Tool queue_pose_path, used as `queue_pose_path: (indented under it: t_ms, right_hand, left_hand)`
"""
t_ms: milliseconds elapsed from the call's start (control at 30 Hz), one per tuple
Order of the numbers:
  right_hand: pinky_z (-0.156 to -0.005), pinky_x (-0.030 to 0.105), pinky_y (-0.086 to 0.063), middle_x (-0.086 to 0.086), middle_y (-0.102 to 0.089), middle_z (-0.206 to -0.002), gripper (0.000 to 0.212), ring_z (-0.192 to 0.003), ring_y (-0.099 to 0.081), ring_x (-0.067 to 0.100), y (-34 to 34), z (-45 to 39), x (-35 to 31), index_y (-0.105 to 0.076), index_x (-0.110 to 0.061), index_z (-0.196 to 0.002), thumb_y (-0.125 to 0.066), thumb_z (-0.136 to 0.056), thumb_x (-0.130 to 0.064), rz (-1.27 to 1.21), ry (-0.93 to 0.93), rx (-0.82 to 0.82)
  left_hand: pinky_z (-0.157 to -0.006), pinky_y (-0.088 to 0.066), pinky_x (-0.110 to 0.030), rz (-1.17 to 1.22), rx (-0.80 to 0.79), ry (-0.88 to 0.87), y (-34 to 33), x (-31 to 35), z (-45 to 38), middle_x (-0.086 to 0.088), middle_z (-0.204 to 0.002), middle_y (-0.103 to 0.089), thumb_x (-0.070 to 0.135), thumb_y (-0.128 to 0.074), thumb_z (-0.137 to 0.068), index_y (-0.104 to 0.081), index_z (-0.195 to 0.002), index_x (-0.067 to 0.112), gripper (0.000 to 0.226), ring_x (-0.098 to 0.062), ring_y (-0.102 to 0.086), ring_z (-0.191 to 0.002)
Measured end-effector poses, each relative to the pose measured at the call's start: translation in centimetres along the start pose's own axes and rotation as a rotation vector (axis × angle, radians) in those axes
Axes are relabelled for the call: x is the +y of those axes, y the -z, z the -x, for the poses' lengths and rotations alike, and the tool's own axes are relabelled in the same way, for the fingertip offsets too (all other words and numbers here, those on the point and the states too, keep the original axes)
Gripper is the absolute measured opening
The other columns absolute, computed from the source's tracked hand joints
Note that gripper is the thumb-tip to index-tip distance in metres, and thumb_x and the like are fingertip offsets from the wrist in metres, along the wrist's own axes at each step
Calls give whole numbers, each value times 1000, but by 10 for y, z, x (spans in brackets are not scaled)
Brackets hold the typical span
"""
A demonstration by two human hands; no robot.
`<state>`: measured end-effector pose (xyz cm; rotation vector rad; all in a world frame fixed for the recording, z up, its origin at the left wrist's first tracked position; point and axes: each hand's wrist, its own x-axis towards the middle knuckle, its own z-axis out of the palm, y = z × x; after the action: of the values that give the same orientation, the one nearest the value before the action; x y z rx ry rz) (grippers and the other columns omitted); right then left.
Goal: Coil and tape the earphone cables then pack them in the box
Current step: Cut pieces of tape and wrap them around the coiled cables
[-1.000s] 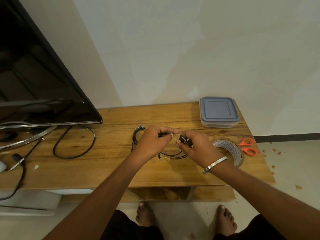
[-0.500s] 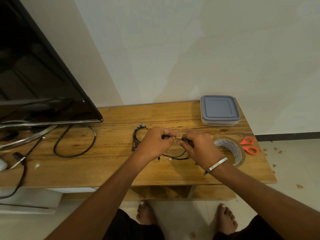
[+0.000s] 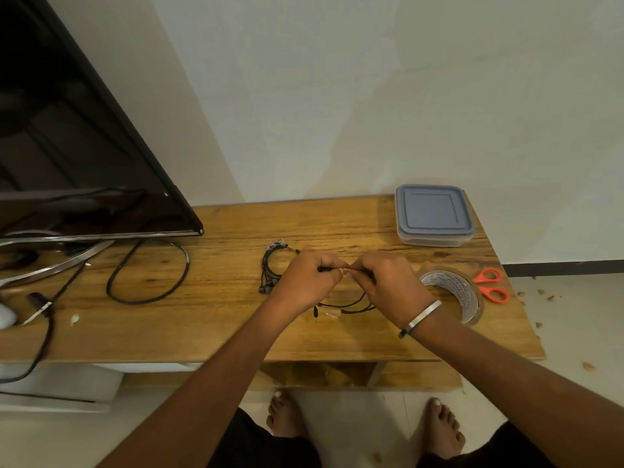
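My left hand [image 3: 307, 278] and my right hand [image 3: 388, 285] meet over the middle of the wooden table [image 3: 219, 315], both pinching a black earphone cable [image 3: 351, 307]. Its loops and jack plug hang below my hands onto the wood. A second black earphone cable [image 3: 270, 268] lies coiled just left of my left hand. The plastic box [image 3: 434, 214] with a grey-blue lid stands shut at the back right. A roll of tape [image 3: 454, 293] lies right of my right wrist.
Orange-handled scissors [image 3: 491, 285] lie beside the tape near the right edge. A black television [image 3: 67, 146] stands at the left, with a looped black power cord [image 3: 148, 275] in front of it. My bare feet are below the table's front edge.
My hands have drawn closer together, fingertips now almost touching over the cable. The view has shifted slightly; the objects on the table have not moved.
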<state>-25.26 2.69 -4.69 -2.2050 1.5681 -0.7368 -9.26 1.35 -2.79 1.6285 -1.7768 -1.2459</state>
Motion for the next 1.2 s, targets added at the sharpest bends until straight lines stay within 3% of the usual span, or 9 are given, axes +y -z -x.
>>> queue_pose_path:
  t_ms: [133, 200, 267, 400, 533, 600, 700, 933, 1200]
  right_hand:
    - [-71, 31, -51, 4, -69, -84, 18, -78, -61, 17, -4, -8, 2, -70, -12, -91, -60, -90, -26, -10, -118, -36]
    - [-71, 26, -49, 4, -70, -86, 16, -79, -61, 16, -8, -13, 1, -71, -12, -92, -60, -90, -24, -31, -177, -49]
    - [-73, 23, -46, 5, -71, -90, 16, -82, -61, 16, -12, -18, 1, -72, -12, -95, -60, -90, -21, -53, -228, -67]
    - [-80, 15, -36, 9, -70, -107, 23, -100, -61, 21, -23, -22, 1, -69, -8, -108, -53, -93, -12, -71, -248, -166]
    - [-92, 23, -41, 11, -66, -118, 31, -112, -58, 24, -28, -21, 3, -63, -9, -120, -47, -93, -6, -15, -276, -249]
    - [-94, 26, -41, 12, -64, -119, 32, -112, -57, 25, -29, -21, 3, -63, -10, -120, -47, -92, -6, 24, -270, -259]
    - [-94, 31, -42, 14, -60, -119, 32, -111, -55, 27, -29, -23, 3, -63, -12, -119, -50, -91, -9, 98, -266, -268]
    - [-93, 33, -46, 14, -59, -118, 26, -109, -55, 27, -25, -26, 3, -63, -7, -113, -52, -89, -10, 120, -306, -281]
    - [-95, 33, -43, 13, -52, -126, 35, -113, -53, 27, 13, -36, 9, -55, -7, -124, -51, -90, -17, 146, -305, -270]
  left_hand:
    - [-55, -47, -25, 86, 1, 75, -3, -9, -6, 5, -106, -68, 20, -60, -96, -74, -106, 20, 18, 0, -56, -55]
    - [-73, -55, -39, 123, 47, 118, -7, -13, -9, 1, -115, -68, 23, -63, -94, -73, -103, 22, 14, -22, -68, -88]
    - [-86, -53, -41, 107, 92, 155, -10, -18, -14, -2, -115, -69, 25, -65, -92, -72, -102, 21, 13, -35, -62, -108]
    - [-81, -43, -22, -62, 173, 146, -16, -29, -20, 1, -115, -67, 23, -61, -94, -70, -108, 14, 19, -14, -60, -109]
    - [-83, -39, -15, -228, 260, 15, -22, -37, -20, 4, -97, -55, 15, -60, -94, -72, -108, 10, 19, -8, -55, -98]
    - [-95, -44, -26, -322, 287, -24, -26, -43, -23, 3, -102, -55, 17, -61, -93, -73, -106, 16, 18, -15, -55, -106]
    - [-98, -46, -44, -378, 280, -31, -28, -48, -25, 2, -113, -61, 19, -63, -91, -72, -105, 25, 18, -19, -54, -114]
    - [-104, -37, -38, -464, 191, -83, -23, -42, -28, 1, -121, -53, 26, -60, -93, -65, -120, 25, 28, -18, -41, -121]
    - [-102, -37, -31, -387, 157, -191, -35, -4, -47, -3, -119, -55, 7, -53, -91, -64, -121, 16, 34, -20, -45, -119]
